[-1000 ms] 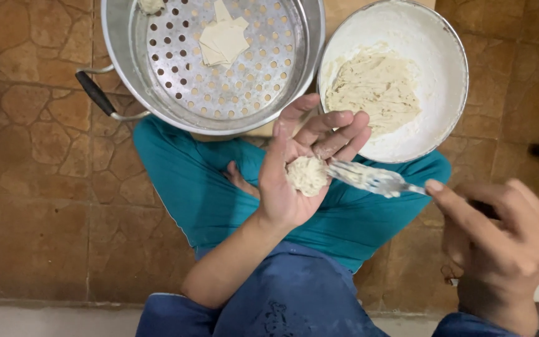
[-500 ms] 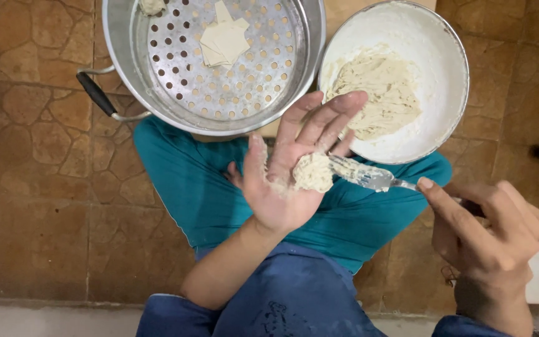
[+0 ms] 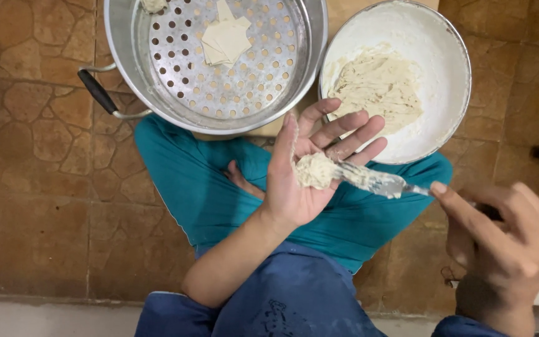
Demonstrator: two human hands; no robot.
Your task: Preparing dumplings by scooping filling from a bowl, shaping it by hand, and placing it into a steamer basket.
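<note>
My left hand (image 3: 307, 165) is palm up over my lap, fingers spread, with a thin dough wrapper on it and a lump of pale filling (image 3: 315, 170) on the palm. My right hand (image 3: 506, 237) at the lower right grips the handle of a metal fork (image 3: 375, 181), whose smeared tines press against the filling. Just beyond the fingers sits a white bowl (image 3: 444, 50) with more of the pale filling (image 3: 375, 84) in it.
A metal steamer pot (image 3: 120, 50) with a perforated tray and a black handle (image 3: 97, 91) stands at the top left, holding folded dough pieces (image 3: 226, 39). My legs in teal cloth (image 3: 182, 181) and blue cloth (image 3: 288, 293) lie below. Brown stone-patterned floor (image 3: 26, 187) surrounds everything.
My left hand has opened flatter and shifted slightly toward the bowl. The fork has pushed further onto the filling, and my right hand has moved a little left and down.
</note>
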